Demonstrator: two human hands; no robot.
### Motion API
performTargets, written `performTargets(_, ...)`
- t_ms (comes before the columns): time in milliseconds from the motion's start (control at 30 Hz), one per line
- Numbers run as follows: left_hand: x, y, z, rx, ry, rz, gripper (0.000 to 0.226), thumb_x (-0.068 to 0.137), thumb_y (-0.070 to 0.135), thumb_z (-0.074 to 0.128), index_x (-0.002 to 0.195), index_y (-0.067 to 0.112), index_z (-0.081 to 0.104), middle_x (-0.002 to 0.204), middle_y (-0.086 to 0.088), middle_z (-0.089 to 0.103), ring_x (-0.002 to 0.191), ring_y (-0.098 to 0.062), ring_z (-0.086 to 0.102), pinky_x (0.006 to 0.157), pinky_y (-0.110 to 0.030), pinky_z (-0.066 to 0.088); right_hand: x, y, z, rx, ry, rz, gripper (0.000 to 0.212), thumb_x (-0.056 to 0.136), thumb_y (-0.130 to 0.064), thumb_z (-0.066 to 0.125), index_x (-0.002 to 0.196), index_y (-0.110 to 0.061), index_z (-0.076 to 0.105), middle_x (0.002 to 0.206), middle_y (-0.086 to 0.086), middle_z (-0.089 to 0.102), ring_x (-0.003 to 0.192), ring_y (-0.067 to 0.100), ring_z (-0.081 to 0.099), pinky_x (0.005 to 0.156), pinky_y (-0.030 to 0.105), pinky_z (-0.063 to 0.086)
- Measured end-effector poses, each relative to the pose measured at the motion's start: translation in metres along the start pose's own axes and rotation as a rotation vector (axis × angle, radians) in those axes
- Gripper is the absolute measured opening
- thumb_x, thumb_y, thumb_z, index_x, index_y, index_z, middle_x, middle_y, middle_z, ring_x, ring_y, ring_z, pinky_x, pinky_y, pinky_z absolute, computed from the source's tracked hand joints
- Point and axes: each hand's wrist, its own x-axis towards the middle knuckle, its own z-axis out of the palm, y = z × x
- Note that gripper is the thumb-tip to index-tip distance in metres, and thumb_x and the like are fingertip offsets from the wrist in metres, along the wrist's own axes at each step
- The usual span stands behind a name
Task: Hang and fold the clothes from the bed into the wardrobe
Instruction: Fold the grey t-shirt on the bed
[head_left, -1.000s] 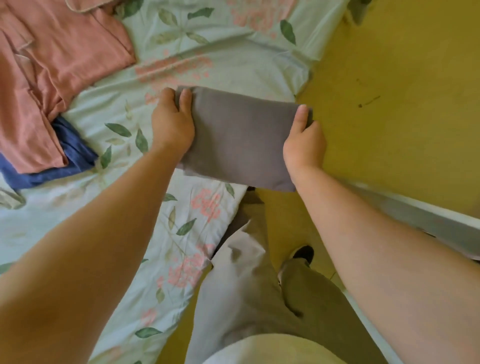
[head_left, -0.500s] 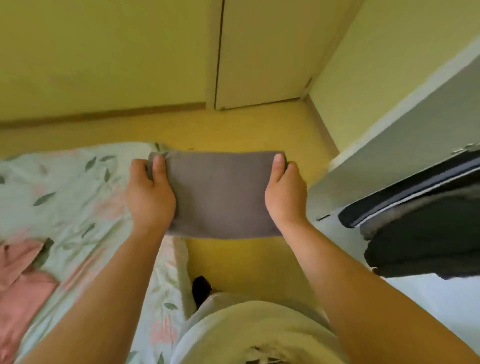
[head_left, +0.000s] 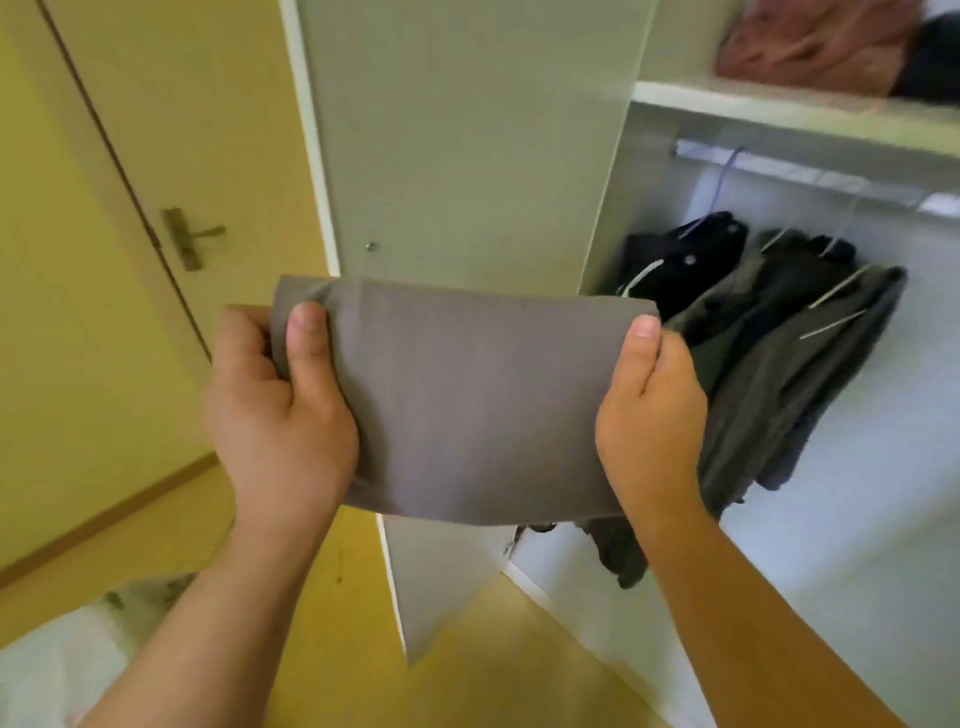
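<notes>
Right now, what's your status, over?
Left hand, right hand each grip an end of grey cloth. Grey cloth aloft, folded. Wardrobe door directly behind it; hanging clothes right.

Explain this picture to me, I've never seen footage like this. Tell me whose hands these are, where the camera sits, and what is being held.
There is no machine here. A person wears one wide-angle camera on the head, looking forward and down, so you see their own two bare arms. The left hand and right hand each grip one end of a folded grey garment, thumbs on top and the other fingers hidden behind it, holding it up in the air. Beyond it is an open wardrobe. Inside, dark clothes hang from a rail, and the shelf above carries a pink cloth. On the left is a room door, and a corner of the bed shows at bottom left.
</notes>
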Motion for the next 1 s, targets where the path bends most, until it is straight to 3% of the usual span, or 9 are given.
performTargets(67, -0.003, 0.031, 0.035, -0.054, -0.036, 0.046, 0.030, 0.106, 0.035, 0.047, 0.088, 0.012, 0.044, 0.070, 0.014, 0.044, 0.062, -0.007, 0.039, 0.059, -0.029, 0.026, 0.024, 0.007, -0.040, -0.021, 0.093, 0.023, 0.037, 0.107, -0.046, 0.025, 0.097, -0.020, 0.050, 0.077, -0.017, 0.051, 0.068, -0.001, 0.052, 0.057, 0.009, 0.037)
performTargets(133, -0.009, 0.061, 0.069, -0.120, -0.080, 0.060, 0.030, 0.106, 0.034, 0.048, 0.087, 0.012, 0.045, 0.068, 0.012, 0.045, 0.061, -0.009, 0.040, 0.058, -0.029, 0.025, 0.044, 0.013, -0.079, -0.029, 0.178, 0.022, 0.041, 0.107, -0.046, 0.025, 0.095, -0.017, 0.050, 0.076, -0.013, 0.051, 0.067, 0.001, 0.051, 0.055, 0.011, 0.034)
performTargets(267, -0.018, 0.119, 0.132, -0.288, -0.180, 0.102, 0.030, 0.106, 0.034, 0.049, 0.085, 0.014, 0.043, 0.065, 0.013, 0.045, 0.062, 0.007, 0.049, 0.056, -0.013, 0.033, 0.074, 0.019, -0.152, -0.030, 0.357, 0.011, 0.045, 0.106, -0.049, 0.027, 0.088, -0.014, 0.051, 0.073, -0.002, 0.053, 0.064, 0.004, 0.053, 0.053, 0.016, 0.038)
performTargets(467, -0.030, 0.202, 0.216, -0.493, -0.348, 0.140, 0.035, 0.105, 0.037, 0.049, 0.083, 0.009, 0.046, 0.067, 0.009, 0.045, 0.061, 0.002, 0.046, 0.058, -0.017, 0.034, 0.108, 0.026, -0.250, -0.121, 0.556, -0.001, 0.041, 0.107, -0.045, 0.027, 0.084, -0.017, 0.047, 0.069, -0.002, 0.050, 0.060, 0.001, 0.051, 0.051, 0.009, 0.037)
performTargets(600, -0.045, 0.266, 0.256, -0.583, -0.467, 0.190, 0.037, 0.105, 0.036, 0.049, 0.077, 0.013, 0.041, 0.065, 0.005, 0.043, 0.059, 0.003, 0.046, 0.055, -0.010, 0.033, 0.124, 0.023, -0.318, -0.202, 0.648, 0.027, 0.043, 0.109, -0.041, 0.027, 0.087, -0.010, 0.047, 0.072, -0.005, 0.048, 0.064, 0.015, 0.045, 0.059, 0.031, 0.023)
performTargets(733, -0.049, 0.340, 0.303, -0.676, -0.605, 0.215, 0.040, 0.105, 0.039, 0.048, 0.080, 0.008, 0.047, 0.068, 0.004, 0.045, 0.059, -0.005, 0.041, 0.056, -0.014, 0.034, 0.165, 0.011, -0.396, -0.407, 0.698, 0.059, 0.046, 0.110, -0.039, 0.026, 0.096, -0.005, 0.054, 0.100, 0.021, 0.063, 0.092, 0.040, 0.054, 0.068, 0.034, 0.026)
performTargets(867, -0.051, 0.411, 0.359, -0.733, -0.739, 0.146, 0.039, 0.105, 0.041, 0.047, 0.075, 0.016, 0.043, 0.073, 0.004, 0.048, 0.064, -0.003, 0.044, 0.062, -0.025, 0.035, 0.218, -0.005, -0.462, -0.523, 0.625, 0.179, 0.046, 0.110, -0.022, 0.024, 0.122, 0.009, 0.056, 0.128, 0.035, 0.056, 0.119, 0.046, 0.054, 0.095, 0.041, 0.041)
performTargets(933, -0.054, 0.438, 0.386, -0.671, -0.812, 0.114, 0.032, 0.106, 0.041, 0.046, 0.098, 0.011, 0.053, 0.092, -0.003, 0.058, 0.080, -0.017, 0.049, 0.071, -0.030, 0.035, 0.247, -0.003, -0.484, -0.585, 0.592, 0.235, 0.046, 0.110, -0.020, 0.025, 0.128, 0.010, 0.054, 0.133, 0.034, 0.054, 0.125, 0.046, 0.051, 0.102, 0.041, 0.039)
performTargets(1000, -0.059, 0.455, 0.410, -0.417, -0.951, 0.141, 0.050, 0.106, 0.037, 0.047, 0.142, 0.004, 0.035, 0.130, -0.015, 0.055, 0.099, -0.027, 0.053, 0.077, -0.034, 0.037, 0.270, 0.010, -0.498, -0.670, 0.585, 0.303, 0.048, 0.109, -0.030, 0.032, 0.132, 0.007, 0.052, 0.138, 0.030, 0.052, 0.128, 0.044, 0.049, 0.104, 0.040, 0.040)
